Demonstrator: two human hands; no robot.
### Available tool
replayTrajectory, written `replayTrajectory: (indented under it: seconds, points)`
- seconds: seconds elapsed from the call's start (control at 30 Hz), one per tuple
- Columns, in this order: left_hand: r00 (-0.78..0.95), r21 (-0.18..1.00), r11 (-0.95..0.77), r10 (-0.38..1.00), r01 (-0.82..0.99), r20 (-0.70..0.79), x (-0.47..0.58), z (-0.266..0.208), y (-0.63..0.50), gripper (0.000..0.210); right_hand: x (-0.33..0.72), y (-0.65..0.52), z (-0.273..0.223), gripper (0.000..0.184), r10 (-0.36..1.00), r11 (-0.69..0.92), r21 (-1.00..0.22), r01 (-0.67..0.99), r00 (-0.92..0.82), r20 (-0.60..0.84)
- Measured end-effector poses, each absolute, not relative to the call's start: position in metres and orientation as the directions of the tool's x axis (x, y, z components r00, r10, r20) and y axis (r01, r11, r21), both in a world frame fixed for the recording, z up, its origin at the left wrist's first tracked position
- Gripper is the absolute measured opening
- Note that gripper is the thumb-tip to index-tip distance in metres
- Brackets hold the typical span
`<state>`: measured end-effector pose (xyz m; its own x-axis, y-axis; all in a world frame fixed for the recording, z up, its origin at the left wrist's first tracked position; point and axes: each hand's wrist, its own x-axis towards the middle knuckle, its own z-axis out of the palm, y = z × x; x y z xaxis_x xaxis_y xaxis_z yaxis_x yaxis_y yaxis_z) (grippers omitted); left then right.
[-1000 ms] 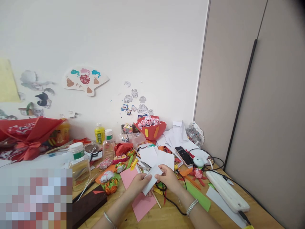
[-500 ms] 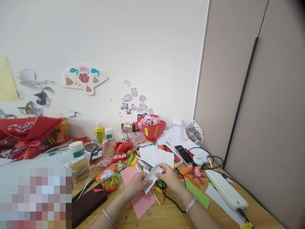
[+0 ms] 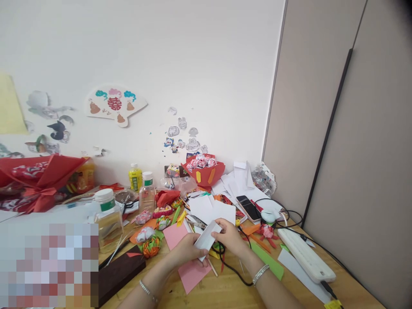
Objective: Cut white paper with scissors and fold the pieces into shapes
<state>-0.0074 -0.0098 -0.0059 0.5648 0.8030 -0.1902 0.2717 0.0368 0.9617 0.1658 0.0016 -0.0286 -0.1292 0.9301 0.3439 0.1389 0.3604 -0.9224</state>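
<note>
A folded strip of white paper [image 3: 207, 238] is held between both hands above the table. My left hand [image 3: 189, 250] grips its lower end, thumb on top and fingers beneath. My right hand [image 3: 228, 235] pinches the upper right end. Below the hands lie sheets of pink paper [image 3: 193, 274] and a thin wooden stick [image 3: 213, 268]. Just beyond the paper, a pair of scissors [image 3: 196, 221] is partly covered. White sheets [image 3: 214, 210] are spread behind it.
A white power strip [image 3: 305, 255] and green paper [image 3: 268, 262] lie to the right, near a phone [image 3: 247, 207] and black cables. Leftward are clear jars [image 3: 109, 225], folded paper flowers [image 3: 150, 246] and a dark box [image 3: 120, 277]. A red bouquet [image 3: 206, 174] stands against the wall.
The left thumb has slid slightly lower along the white paper, and the paper is turned a little. Both hands keep their hold; the view has shifted slightly.
</note>
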Motion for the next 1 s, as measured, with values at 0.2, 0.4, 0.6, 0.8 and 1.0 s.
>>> replayTrajectory:
  seconds: [0.2,0.4,0.6,0.8,1.0]
  points:
    - [0.614,0.956,0.035,0.759,0.291,-0.215,-0.012,0.002,-0.014,0.037,0.168,0.002,-0.027,0.021,0.932,0.357,-0.926,0.125,-0.118,0.344]
    - [0.643,0.962,0.022,0.740,0.271,-0.198,-0.014,-0.002,-0.011,0.045,0.172,0.003,-0.026,0.021,0.936,0.349,-0.932,0.102,-0.093,0.340]
    - [0.585,0.949,0.065,0.774,0.309,-0.243,-0.009,-0.008,-0.008,0.046,0.167,0.002,-0.025,0.021,0.939,0.326,-0.944,0.046,-0.132,0.318]
    - [0.525,0.972,0.063,0.833,0.227,-0.176,-0.007,-0.009,-0.005,0.048,0.165,0.001,-0.030,0.035,0.966,0.228,-0.972,-0.058,-0.109,0.233]
    - [0.602,0.985,0.034,0.788,0.169,-0.130,-0.009,-0.007,-0.007,0.049,0.163,-0.008,-0.030,0.029,0.868,0.230,-0.966,0.119,-0.474,0.148]
